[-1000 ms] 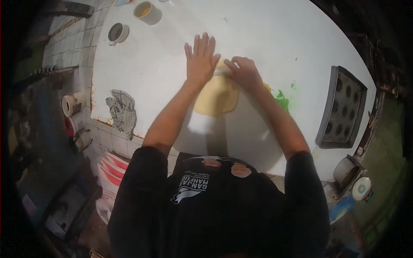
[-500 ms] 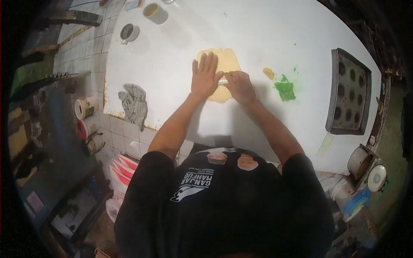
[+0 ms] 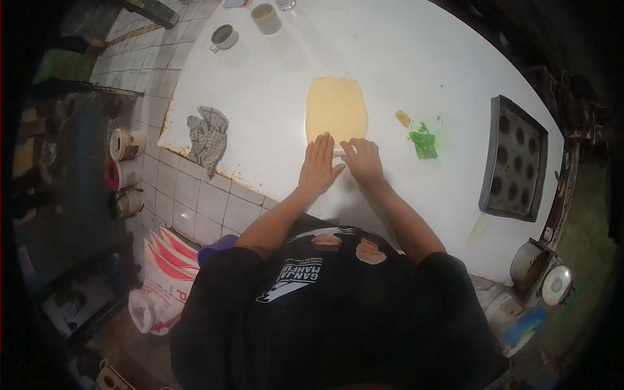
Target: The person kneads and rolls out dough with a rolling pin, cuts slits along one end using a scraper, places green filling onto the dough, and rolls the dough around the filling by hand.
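Near front edge of white tabletop: left hand flat, fingers together, over slim pale rod; right hand curled beside it, pinch cannot be told. Half second ago hands lay mid-sheet; now at near end of flat yellow dough sheet. Rightward, bright green smear, then open tabletop up to dark rectangular metal tray at right edge.

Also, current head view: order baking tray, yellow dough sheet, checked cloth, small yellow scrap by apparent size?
Largest to smallest:
1. Baking tray
2. Yellow dough sheet, visible part; hands cover its near edge
3. Checked cloth, crumpled
4. Small yellow scrap
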Motion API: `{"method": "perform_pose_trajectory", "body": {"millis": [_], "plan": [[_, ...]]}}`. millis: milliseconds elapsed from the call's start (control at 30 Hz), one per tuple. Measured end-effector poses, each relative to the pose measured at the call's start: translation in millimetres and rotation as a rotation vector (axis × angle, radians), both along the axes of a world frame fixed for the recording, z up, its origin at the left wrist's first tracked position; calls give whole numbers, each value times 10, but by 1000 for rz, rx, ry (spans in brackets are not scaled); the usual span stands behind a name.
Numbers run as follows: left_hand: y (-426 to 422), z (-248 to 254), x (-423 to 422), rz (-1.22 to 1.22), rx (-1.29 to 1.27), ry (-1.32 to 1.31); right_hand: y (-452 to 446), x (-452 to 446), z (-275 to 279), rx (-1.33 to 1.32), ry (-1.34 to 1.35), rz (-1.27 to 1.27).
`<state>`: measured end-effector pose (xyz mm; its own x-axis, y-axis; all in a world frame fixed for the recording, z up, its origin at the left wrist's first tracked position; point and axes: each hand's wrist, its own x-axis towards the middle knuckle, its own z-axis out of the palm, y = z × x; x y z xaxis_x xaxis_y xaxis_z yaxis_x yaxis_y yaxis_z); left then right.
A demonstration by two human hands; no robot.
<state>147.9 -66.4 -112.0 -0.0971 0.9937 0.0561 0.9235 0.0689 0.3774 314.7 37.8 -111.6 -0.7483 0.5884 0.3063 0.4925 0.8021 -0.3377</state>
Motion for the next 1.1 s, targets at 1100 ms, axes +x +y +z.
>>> {"method": "perform_pose_trajectory", "body": {"millis": [1100], "plan": [[664,-43,430,5,60,-10,363,499,-180,-41,291,17]]}}
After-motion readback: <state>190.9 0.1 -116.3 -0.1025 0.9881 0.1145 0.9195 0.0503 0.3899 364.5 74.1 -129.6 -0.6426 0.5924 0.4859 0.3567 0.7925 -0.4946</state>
